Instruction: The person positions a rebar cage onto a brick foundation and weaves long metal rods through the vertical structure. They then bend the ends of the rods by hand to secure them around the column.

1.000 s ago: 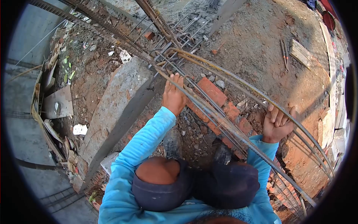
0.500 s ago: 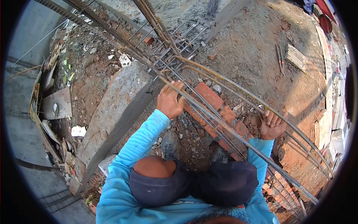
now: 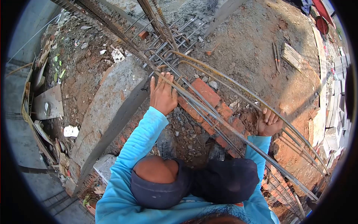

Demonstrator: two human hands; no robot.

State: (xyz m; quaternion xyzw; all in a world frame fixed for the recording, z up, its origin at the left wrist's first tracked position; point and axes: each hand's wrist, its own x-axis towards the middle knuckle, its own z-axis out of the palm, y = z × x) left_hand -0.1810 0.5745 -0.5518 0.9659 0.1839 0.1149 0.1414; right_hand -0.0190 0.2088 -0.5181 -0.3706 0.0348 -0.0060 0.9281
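Note:
My left hand (image 3: 163,95) lies with its fingers stretched out and a little apart, fingertips at the near steel rebar (image 3: 238,136) that runs from the upper left down to the lower right. Its far end meets a knot of crossed rebar and stirrups (image 3: 164,56). My right hand (image 3: 270,123) has its fingers curled round a long bent rebar (image 3: 231,88), one of a pair whose hooked ends reach into that knot. Below the left hand, thinner bars run along a row of red bricks (image 3: 206,92).
A concrete beam (image 3: 108,100) slopes down on the left. Upright rebars (image 3: 151,16) rise at the top. Red-handled pliers-like cutters (image 3: 276,56) and a wooden plank piece (image 3: 292,56) lie on the dirt at right. Grey blocks (image 3: 337,97) are stacked at the right edge.
My left hand has straightened and spread its fingers, which were bent over the near rebar. My right hand stays curled at the bent rebar. The view has shifted slightly.

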